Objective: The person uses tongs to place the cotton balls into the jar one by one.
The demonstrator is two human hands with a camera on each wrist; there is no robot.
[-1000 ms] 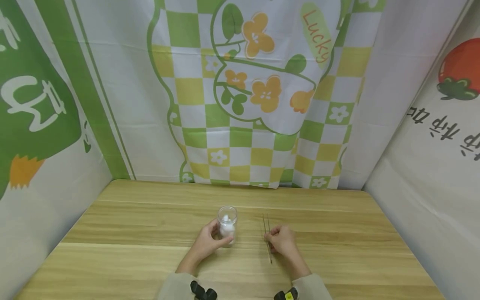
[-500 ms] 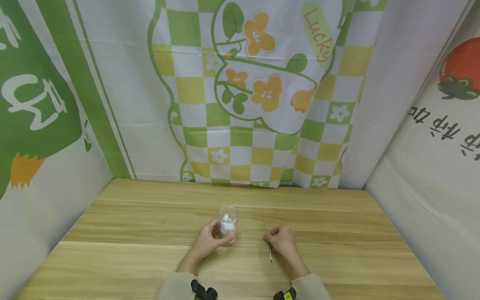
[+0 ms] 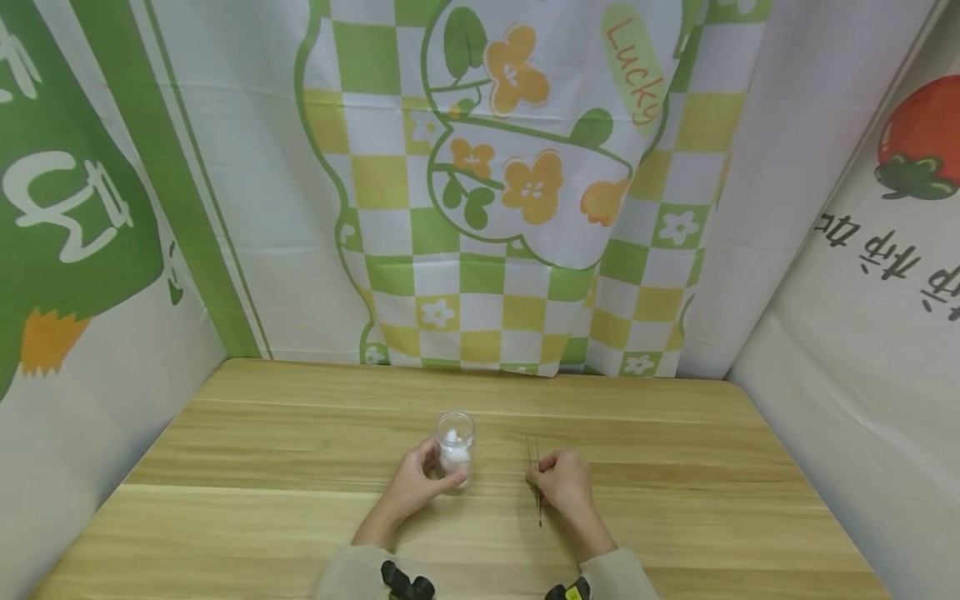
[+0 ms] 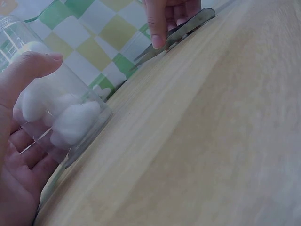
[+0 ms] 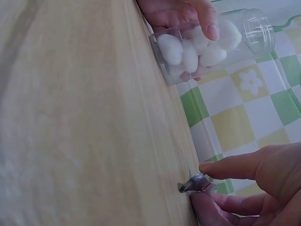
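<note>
A clear, lidless jar (image 3: 455, 423) stands upright on the table, left of centre in the head view. White cotton balls (image 5: 214, 54) fill its lower part. My left hand (image 3: 417, 481) is wrapped around the jar's side, thumb in front and fingers behind. To the right of the jar, my right hand (image 3: 566, 482) pinches metal tweezers (image 3: 539, 507) near their middle, between thumb and fingers. Their two prongs are spread apart, with the tips pointing to the far side of the table. In the left wrist view the tweezers (image 4: 202, 18) lie low, close over the wood.
The wooden table (image 3: 300, 433) reaches back to a green, yellow and white checkered curtain (image 3: 480, 275). Printed cloth walls (image 3: 862, 358) close in both sides. Black wrist mounts (image 3: 408, 581) sit on the sleeves at the front edge.
The tweezers have shifted slightly in my right hand, their tips coming a little nearer to me. My left hand and the jar have stayed in place.
</note>
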